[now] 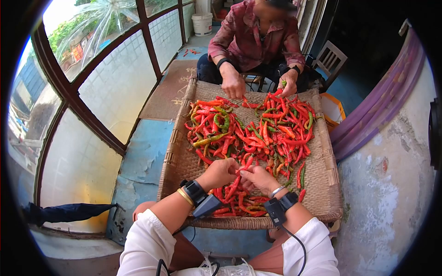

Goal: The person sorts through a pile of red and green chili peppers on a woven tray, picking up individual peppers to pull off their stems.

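Observation:
A red chili pepper (244, 167) is pinched between my two hands over the near half of a woven tray (324, 172). My left hand (222, 173) closes on it from the left, and my right hand (258, 178) grips it from the right with bent fingers. Below my hands lies a small pile of red chili peppers (240, 200) at the tray's near side. Beyond them spreads a larger heap of chili peppers (258, 133), mostly red with several green ones mixed in. My fingertips partly hide the held pepper.
Across the tray sits a person in a patterned shirt (248, 34), both hands at the heap's far edge, a pepper in one. A wooden chair (329, 62) and purple curtain (373, 119) stand right. Windows line the left, with a dark folded umbrella (73, 212) and white bucket (201, 24).

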A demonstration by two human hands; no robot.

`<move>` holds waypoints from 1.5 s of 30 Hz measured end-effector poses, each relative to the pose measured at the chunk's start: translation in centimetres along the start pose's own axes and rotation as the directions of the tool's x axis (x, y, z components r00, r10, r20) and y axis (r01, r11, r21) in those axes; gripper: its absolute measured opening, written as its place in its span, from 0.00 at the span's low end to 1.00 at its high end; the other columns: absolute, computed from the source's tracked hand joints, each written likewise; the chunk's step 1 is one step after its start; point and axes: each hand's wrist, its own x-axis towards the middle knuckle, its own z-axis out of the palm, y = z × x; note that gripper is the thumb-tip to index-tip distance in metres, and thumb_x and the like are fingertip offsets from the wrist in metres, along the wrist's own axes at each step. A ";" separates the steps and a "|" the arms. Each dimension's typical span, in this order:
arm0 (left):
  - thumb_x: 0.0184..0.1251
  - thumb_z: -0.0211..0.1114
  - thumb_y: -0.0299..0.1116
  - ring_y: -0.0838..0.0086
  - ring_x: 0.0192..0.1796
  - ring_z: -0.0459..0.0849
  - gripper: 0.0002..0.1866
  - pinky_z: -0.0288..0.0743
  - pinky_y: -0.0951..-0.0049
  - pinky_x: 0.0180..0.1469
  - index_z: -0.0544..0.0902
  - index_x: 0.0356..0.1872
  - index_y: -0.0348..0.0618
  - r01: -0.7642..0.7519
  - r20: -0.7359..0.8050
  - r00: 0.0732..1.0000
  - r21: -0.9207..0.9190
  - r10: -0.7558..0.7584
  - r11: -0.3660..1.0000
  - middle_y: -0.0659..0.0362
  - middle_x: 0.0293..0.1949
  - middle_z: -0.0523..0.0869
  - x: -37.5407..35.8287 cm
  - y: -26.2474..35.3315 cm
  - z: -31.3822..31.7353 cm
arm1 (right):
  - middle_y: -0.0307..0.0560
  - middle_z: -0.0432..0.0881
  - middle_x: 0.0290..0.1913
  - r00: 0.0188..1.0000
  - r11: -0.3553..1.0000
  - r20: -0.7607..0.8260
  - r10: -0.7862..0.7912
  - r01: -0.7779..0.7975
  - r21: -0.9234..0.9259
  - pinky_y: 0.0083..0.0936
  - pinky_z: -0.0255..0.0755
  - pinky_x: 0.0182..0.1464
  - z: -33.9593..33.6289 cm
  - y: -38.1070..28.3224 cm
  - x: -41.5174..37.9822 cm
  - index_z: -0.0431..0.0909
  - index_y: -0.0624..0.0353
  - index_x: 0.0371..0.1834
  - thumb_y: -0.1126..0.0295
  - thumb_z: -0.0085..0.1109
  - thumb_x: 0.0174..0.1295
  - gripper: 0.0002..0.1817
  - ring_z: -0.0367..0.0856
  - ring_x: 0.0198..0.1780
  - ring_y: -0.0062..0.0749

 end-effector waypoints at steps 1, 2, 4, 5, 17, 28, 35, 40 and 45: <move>0.45 0.63 0.29 0.69 0.28 0.81 0.12 0.74 0.71 0.32 0.79 0.34 0.41 0.005 0.000 1.000 -0.077 -0.005 0.997 0.56 0.24 0.81 0.0 0.2 -0.1 | 0.35 0.76 0.26 0.997 0.991 -0.019 -0.073 0.075 0.107 0.14 0.69 0.26 0.0 -0.3 -0.1 0.74 0.58 0.41 0.65 0.53 0.60 0.10 0.74 0.24 0.17; 0.45 0.63 0.29 0.69 0.28 0.81 0.12 0.74 0.71 0.32 0.79 0.34 0.41 0.005 0.000 1.000 -0.076 -0.005 0.997 0.56 0.24 0.81 0.0 0.4 -0.2 | 0.35 0.76 0.26 0.997 0.991 -0.019 -0.074 0.075 0.107 0.14 0.69 0.26 -0.2 -0.4 0.0 0.74 0.58 0.41 0.65 0.53 0.60 0.10 0.74 0.24 0.17; 0.48 0.62 0.31 0.70 0.28 0.81 0.12 0.73 0.72 0.32 0.78 0.36 0.39 -0.086 0.150 0.985 0.018 0.082 0.996 0.55 0.25 0.81 0.0 0.5 -0.4 | 0.35 0.76 0.24 0.977 0.970 -0.039 -0.209 0.212 0.118 0.12 0.69 0.24 -0.7 -0.4 0.2 0.74 0.58 0.36 0.66 0.54 0.60 0.08 0.72 0.21 0.15; 0.48 0.62 0.31 0.70 0.28 0.81 0.12 0.73 0.72 0.32 0.78 0.36 0.39 -0.086 0.151 0.985 0.018 0.082 0.996 0.55 0.25 0.81 0.0 0.6 -0.4 | 0.35 0.76 0.24 0.977 0.970 -0.039 -0.208 0.211 0.119 0.12 0.69 0.24 -0.7 -0.4 0.3 0.74 0.58 0.36 0.66 0.54 0.60 0.08 0.72 0.21 0.15; 0.60 0.58 0.35 0.74 0.28 0.79 0.11 0.73 0.74 0.33 0.77 0.37 0.36 0.017 0.265 0.963 0.081 -0.038 0.997 0.55 0.25 0.81 0.3 0.5 -0.6 | 0.39 0.77 0.21 0.940 0.919 -0.250 -0.230 0.295 0.263 0.13 0.67 0.18 -2.2 -2.5 -0.8 0.73 0.60 0.28 0.68 0.54 0.58 0.07 0.72 0.18 0.16; 0.53 0.60 0.36 0.58 0.38 0.79 0.12 0.72 0.63 0.41 0.80 0.34 0.40 0.009 -0.207 0.976 0.342 0.066 0.940 0.50 0.32 0.81 0.9 0.2 -3.2 | 0.47 0.77 0.37 0.960 0.851 -0.215 -0.177 0.260 0.457 0.20 0.74 0.30 -3.0 -1.5 -0.3 0.47 0.66 0.65 0.61 0.51 0.61 0.35 0.78 0.32 0.25; 0.51 0.63 0.36 0.58 0.43 0.76 0.18 0.71 0.63 0.46 0.78 0.42 0.39 0.105 -0.319 0.948 0.314 0.001 0.943 0.51 0.40 0.78 1.2 -0.2 -3.9 | 0.42 0.79 0.30 0.978 0.844 -0.134 -0.160 0.206 0.494 0.18 0.73 0.27 -2.8 -1.0 0.0 0.64 0.63 0.53 0.66 0.51 0.61 0.19 0.78 0.28 0.22; 0.46 0.65 0.35 0.58 0.49 0.71 0.20 0.67 0.63 0.51 0.76 0.43 0.42 0.018 -0.301 0.912 0.710 0.280 0.704 0.54 0.44 0.76 3.5 2.6 -5.1 | 0.42 0.79 0.30 0.981 0.843 -0.121 -0.150 0.191 0.503 0.17 0.73 0.27 -2.8 -1.0 0.1 0.67 0.63 0.51 0.66 0.50 0.62 0.17 0.78 0.28 0.21; 0.41 0.69 0.37 0.53 0.58 0.63 0.34 0.62 0.54 0.56 0.68 0.56 0.54 0.100 -0.244 0.928 0.891 0.282 0.442 0.55 0.58 0.65 4.7 2.5 -5.7 | 0.40 0.78 0.28 0.979 0.846 -0.142 -0.143 0.196 0.496 0.13 0.70 0.24 -2.6 -1.2 0.0 0.69 0.62 0.49 0.65 0.50 0.62 0.16 0.76 0.25 0.18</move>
